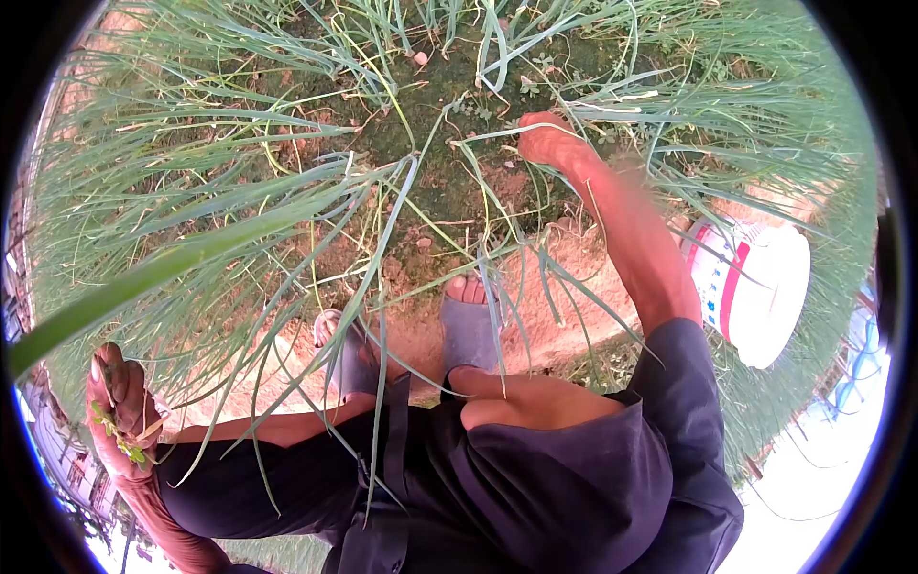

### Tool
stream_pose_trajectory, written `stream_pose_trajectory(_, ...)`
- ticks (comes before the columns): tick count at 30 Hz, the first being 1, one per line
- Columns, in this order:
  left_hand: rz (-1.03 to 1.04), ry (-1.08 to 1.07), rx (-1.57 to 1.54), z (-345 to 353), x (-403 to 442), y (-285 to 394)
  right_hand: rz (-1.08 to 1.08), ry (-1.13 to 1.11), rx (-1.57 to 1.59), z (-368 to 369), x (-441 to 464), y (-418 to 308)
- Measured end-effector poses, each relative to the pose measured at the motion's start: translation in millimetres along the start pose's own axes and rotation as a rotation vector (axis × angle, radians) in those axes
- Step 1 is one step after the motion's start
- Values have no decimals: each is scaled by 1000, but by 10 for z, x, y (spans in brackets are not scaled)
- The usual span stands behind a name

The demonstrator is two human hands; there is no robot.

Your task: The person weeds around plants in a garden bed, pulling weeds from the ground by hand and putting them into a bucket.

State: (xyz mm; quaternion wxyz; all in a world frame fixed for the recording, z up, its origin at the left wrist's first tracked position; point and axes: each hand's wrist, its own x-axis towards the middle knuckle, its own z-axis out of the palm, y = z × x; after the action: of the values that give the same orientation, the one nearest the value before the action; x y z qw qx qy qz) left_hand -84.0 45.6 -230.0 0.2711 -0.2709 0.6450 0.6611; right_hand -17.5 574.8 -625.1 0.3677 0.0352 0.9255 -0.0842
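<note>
My left hand is out at the far left beside my knee, its fingers curled around a small bunch of weeds with green and yellowish leaves. My right hand reaches down into a bed of spring onions, close to the soil. Its fingers are curled in, and whatever they may grip is hidden. Low, small-leaved weeds grow just above that hand. Long onion leaves cross in front of my legs and feet.
A white bucket with a red band lies tilted to the right of my right forearm. My sandalled feet stand on a bare earth strip at the bed's edge. Onions surround me on both sides. A broad blurred leaf hangs near the camera.
</note>
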Motion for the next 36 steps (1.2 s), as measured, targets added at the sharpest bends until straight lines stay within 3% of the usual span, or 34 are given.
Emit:
stream_pose_trajectory(1, 19, -25, 20, 37, 13, 0, -58, 22, -33, 46, 26, 44)
stream_pose_trajectory(4, 119, -22, -16, 155, 21, -85, 225, 337, 369, -82, 49, 106)
stream_pose_trajectory(7, 49, -262, 44, 147, 44, -8, 329, 389, 284, -132, 62, 64)
stream_pose_trajectory(11, -20, -202, 4, -69, 14, 14, 456, 473, 446, -311, 62, -120)
stream_pose_trajectory(13, -17, 14, -21, -48, -18, 1, 491, 515, 522, -289, 88, -146)
stream_pose_trajectory(16, -49, 10, -89, -143, -19, -3, 462, 487, 478, -213, 149, -70)
stream_pose_trajectory(19, -50, -122, -45, -205, 13, -7, 346, 555, 363, -280, 94, -5)
stream_pose_trajectory(21, -61, -109, -60, -232, 18, -6, 394, 672, 475, -266, 198, 71)
stream_pose_trajectory(23, 33, 175, -62, -232, 25, -62, 474, 787, 624, -300, 282, 120)
stream_pose_trajectory(24, 27, 159, -39, -195, 14, -47, 536, 839, 717, -330, 295, 129)
stream_pose_trajectory(28, 24, 184, -27, 141, -16, -22, 589, 643, 667, -496, 337, 163)
stream_pose_trajectory(29, 48, 195, -12, 155, -17, -38, 507, 577, 685, -542, 301, 181)
stream_pose_trajectory(36, 65, 136, 66, 29, -71, -22, 435, 596, 545, -508, 282, 194)
